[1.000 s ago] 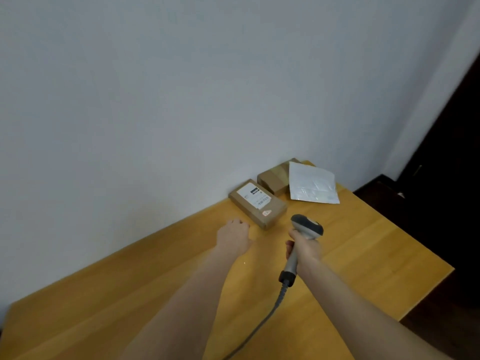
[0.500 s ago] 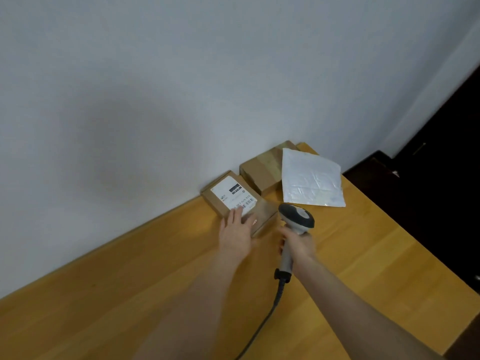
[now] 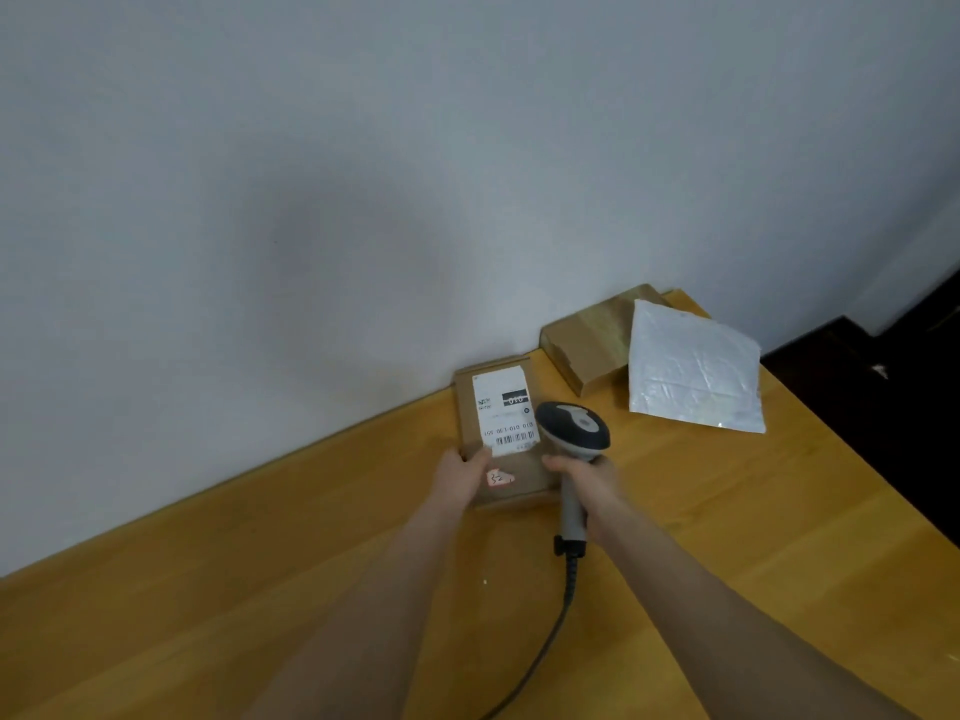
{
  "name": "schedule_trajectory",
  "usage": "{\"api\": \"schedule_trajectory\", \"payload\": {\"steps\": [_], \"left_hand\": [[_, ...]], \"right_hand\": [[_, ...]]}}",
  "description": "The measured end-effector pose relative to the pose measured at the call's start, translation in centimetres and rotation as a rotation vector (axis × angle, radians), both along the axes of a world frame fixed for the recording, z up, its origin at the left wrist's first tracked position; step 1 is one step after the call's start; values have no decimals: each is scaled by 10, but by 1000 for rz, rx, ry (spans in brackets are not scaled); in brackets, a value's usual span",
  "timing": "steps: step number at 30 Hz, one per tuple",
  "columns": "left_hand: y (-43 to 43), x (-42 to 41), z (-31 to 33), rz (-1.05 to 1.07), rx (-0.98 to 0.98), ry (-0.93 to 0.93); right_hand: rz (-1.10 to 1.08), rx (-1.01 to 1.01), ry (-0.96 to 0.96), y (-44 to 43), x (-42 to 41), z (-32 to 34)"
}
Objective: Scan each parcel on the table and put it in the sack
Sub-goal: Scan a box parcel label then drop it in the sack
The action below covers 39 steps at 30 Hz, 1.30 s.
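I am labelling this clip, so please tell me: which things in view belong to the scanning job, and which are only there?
Job: labelled box in left hand; scanner in right hand; plain box; white mailer.
Only there: table; wall.
No sack in view.

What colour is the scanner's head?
The scanner head is nearly black with a light grey centre; head view shows it.

One table [image 3: 727, 522] bears three parcels, namely two cardboard boxes, a labelled box [image 3: 500, 402] and a plain box [image 3: 587, 348], and one white mailer [image 3: 693, 368], alongside one scanner [image 3: 571, 426], one cable [image 3: 545, 648] and two hands, a left hand [image 3: 461, 478] and a right hand [image 3: 593, 481].
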<state>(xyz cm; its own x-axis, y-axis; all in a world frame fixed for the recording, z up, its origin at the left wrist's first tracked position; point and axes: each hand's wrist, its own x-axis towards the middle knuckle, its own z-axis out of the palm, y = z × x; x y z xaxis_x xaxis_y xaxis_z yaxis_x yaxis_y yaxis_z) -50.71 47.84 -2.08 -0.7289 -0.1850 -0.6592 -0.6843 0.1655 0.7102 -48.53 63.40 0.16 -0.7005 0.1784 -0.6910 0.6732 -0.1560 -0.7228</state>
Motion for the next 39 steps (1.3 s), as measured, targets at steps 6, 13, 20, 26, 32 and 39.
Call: {"api": "schedule_trajectory", "payload": {"steps": [6,13,20,26,32,39], "left_hand": [[-26,37,23,66,121,-29],[-56,99,88,63,149,77],[-106,213,164,-47,129,113],[-160,297,200,107,126,199],[-217,356,220,325,55,353],[-285,398,230,473,8,449]], "right_hand": [[-19,-41,50,-2,39,23],[-64,-114,163,-15,105,75],[-39,-162,224,-53,203,125],[88,-184,239,-106,261,157],[210,-276,281,-163,301,180],[408,-207,373,-244,356,198]]}}
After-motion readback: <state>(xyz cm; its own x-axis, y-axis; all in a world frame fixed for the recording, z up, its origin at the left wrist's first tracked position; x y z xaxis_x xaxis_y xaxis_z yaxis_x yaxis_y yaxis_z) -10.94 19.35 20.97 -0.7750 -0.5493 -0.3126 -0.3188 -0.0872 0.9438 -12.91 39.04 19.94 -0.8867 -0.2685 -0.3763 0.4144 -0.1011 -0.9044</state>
